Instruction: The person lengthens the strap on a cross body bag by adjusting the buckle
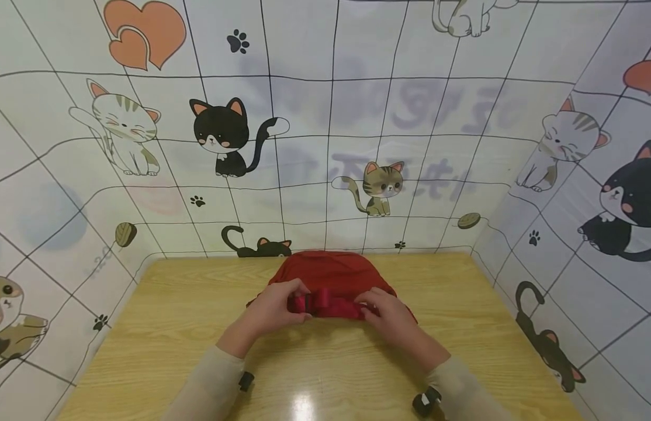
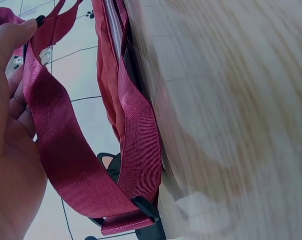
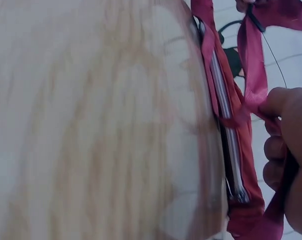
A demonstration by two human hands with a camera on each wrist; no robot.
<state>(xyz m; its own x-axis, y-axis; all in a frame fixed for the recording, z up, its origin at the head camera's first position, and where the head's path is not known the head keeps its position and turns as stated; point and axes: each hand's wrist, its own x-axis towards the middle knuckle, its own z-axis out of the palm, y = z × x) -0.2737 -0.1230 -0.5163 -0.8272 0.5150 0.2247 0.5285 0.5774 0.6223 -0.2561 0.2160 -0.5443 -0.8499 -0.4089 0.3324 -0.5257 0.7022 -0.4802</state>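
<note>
A red waist bag [image 1: 331, 269] lies at the back of the table, its strap running across the front. My left hand [image 1: 275, 307] pinches the strap [image 2: 73, 145] at a small black slider [image 2: 40, 20]. A second black buckle piece [image 2: 146, 207] sits lower on the hanging loop in the left wrist view. With my right hand [image 1: 388, 316] I grip the strap's other part, thumb and forefinger on the webbing. Part of a black piece [image 3: 289, 172] shows along the right palm, mostly hidden by the hand. The bag's zipper [image 3: 223, 95] runs along its edge in the right wrist view.
The wood-grain table [image 1: 189, 327] stretches out on both sides of the bag. Behind and beside it hangs a white gridded sheet [image 1: 304, 117] printed with cartoon cats. Black wrist-camera mounts [image 1: 425, 402] sit on both sleeves.
</note>
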